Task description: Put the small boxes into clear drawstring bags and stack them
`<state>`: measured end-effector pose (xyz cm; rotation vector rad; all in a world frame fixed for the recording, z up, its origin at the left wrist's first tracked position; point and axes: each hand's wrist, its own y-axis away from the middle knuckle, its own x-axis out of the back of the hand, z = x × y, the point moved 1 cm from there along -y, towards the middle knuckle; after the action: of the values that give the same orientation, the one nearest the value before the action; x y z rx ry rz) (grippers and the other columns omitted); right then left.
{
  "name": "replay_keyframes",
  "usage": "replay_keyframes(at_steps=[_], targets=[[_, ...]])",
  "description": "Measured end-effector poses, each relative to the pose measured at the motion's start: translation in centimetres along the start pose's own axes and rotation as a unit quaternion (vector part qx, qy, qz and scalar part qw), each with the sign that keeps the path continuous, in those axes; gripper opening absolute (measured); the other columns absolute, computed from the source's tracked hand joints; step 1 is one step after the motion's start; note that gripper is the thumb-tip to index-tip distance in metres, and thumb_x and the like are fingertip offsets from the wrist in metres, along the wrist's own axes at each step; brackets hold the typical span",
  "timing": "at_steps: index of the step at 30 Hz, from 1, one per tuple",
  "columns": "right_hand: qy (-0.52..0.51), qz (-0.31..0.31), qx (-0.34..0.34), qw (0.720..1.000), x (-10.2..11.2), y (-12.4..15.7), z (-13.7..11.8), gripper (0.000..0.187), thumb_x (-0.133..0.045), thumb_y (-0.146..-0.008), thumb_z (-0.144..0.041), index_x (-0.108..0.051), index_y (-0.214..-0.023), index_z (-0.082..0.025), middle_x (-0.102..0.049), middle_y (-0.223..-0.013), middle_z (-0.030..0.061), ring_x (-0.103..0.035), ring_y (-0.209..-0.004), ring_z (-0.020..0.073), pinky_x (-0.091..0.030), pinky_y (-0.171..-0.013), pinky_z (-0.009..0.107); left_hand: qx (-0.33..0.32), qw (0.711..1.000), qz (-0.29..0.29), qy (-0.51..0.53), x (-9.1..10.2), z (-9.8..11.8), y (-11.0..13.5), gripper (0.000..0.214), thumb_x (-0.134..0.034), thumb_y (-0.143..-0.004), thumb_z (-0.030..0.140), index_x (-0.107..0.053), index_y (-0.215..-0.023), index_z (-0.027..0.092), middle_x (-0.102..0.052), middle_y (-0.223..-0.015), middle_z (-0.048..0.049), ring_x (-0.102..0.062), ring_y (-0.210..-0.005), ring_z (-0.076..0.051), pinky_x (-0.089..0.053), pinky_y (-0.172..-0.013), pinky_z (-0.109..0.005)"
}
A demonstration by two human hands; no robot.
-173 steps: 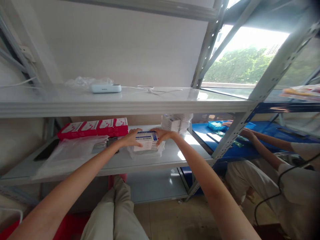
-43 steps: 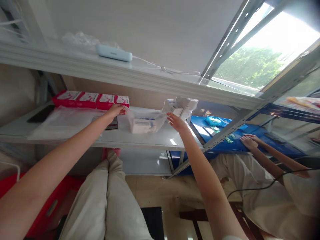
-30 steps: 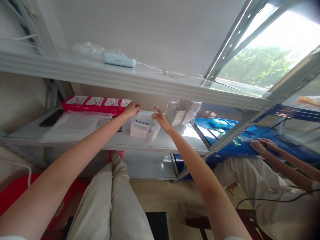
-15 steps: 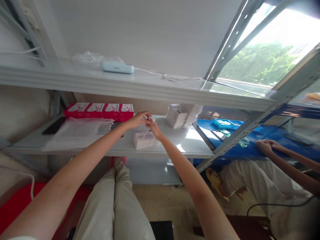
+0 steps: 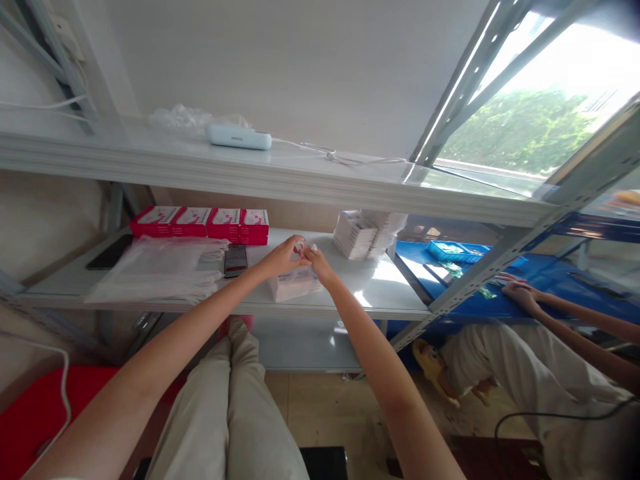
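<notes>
My left hand (image 5: 286, 257) and my right hand (image 5: 319, 261) meet above the middle shelf, fingers bent and closed. Between their fingertips is a thin, clear piece of plastic film (image 5: 300, 249), too small and blurred to make out fully. Just below the hands sits a small block of white boxes (image 5: 296, 287), its top partly covered by them. Left of my left hand lies a dark phone (image 5: 235, 261), beside a stack of clear plastic bags (image 5: 165, 267).
Pink boxes (image 5: 200, 223) line the shelf's back left. Stacked white boxes (image 5: 355, 237) stand to the right. Overhead, an upper shelf (image 5: 300, 180) carries a pale blue device (image 5: 239, 137) with a cable. Another person's hands (image 5: 523, 293) are at a blue table (image 5: 560, 293) on the right.
Both hands have come down slightly, nearer the white boxes, the film still between them. The phone now shows more clearly. The other person's hands have shifted a little.
</notes>
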<state>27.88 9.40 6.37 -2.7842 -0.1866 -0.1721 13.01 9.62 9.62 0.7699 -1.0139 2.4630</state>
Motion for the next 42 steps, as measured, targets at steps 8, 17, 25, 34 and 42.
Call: replay_keyframes(at_steps=[8,17,25,34,42], targets=[[0.174,-0.024,0.083,0.981,0.9,1.2,-0.8,0.027,-0.044,-0.083,-0.036,-0.058,-0.066,-0.019,-0.063,-0.073,0.0038,-0.056,-0.074,0.019,-0.043,-0.074,0.031,0.11,0.984,-0.014,0.138,-1.0,-2.3,0.8,0.015,-0.067,-0.07,0.026,-0.066,-0.068,0.012,-0.066,-0.065,-0.0027,-0.06,-0.064,-0.016,-0.044,-0.061,-0.024],[0.341,-0.189,0.152,0.908,3.4,0.0,-3.5,0.024,-0.051,-0.081,-0.017,-0.074,-0.081,-0.022,-0.072,-0.084,0.0041,-0.064,-0.077,0.0189,-0.045,-0.076,0.03,0.168,0.951,-0.05,0.256,-0.8,-4.4,1.0,0.012,-0.069,-0.069,0.02,-0.07,-0.078,0.012,-0.067,-0.066,-0.0027,-0.059,-0.063,-0.013,-0.044,-0.063,-0.023],[0.52,-0.07,0.196,0.828,2.1,1.0,-1.5,0.027,-0.045,-0.09,-0.014,-0.07,-0.099,-0.019,-0.069,-0.098,0.0105,-0.062,-0.086,0.0211,-0.045,-0.078,0.031,0.147,0.956,-0.032,0.251,-2.4,-5.1,0.4,0.021,-0.054,-0.081,0.023,-0.071,-0.087,0.012,-0.068,-0.068,-0.0031,-0.06,-0.063,-0.015,-0.046,-0.064,-0.025],[0.549,0.089,0.188,0.809,2.0,2.9,-0.9,0.028,-0.044,-0.095,-0.029,-0.068,-0.084,-0.02,-0.071,-0.082,0.0077,-0.061,-0.077,0.0206,-0.036,-0.071,0.031,0.044,0.996,0.042,-0.067,-0.2,-4.2,1.0,0.022,-0.048,-0.082,0.005,-0.068,-0.078,0.014,-0.067,-0.084,-0.007,-0.062,-0.083,-0.019,-0.044,-0.08,-0.03],[0.644,0.077,0.104,0.754,3.2,10.2,-0.2,0.037,-0.039,-0.098,-0.035,-0.066,-0.077,-0.02,-0.069,-0.069,0.0076,-0.061,-0.064,0.0189,-0.026,-0.064,0.032,-0.115,0.911,-0.088,-0.387,1.0,-6.1,4.8,0.019,-0.048,-0.084,0.003,-0.064,-0.084,0.014,-0.063,-0.086,-0.011,-0.056,-0.087,-0.024,-0.038,-0.081,-0.036]])
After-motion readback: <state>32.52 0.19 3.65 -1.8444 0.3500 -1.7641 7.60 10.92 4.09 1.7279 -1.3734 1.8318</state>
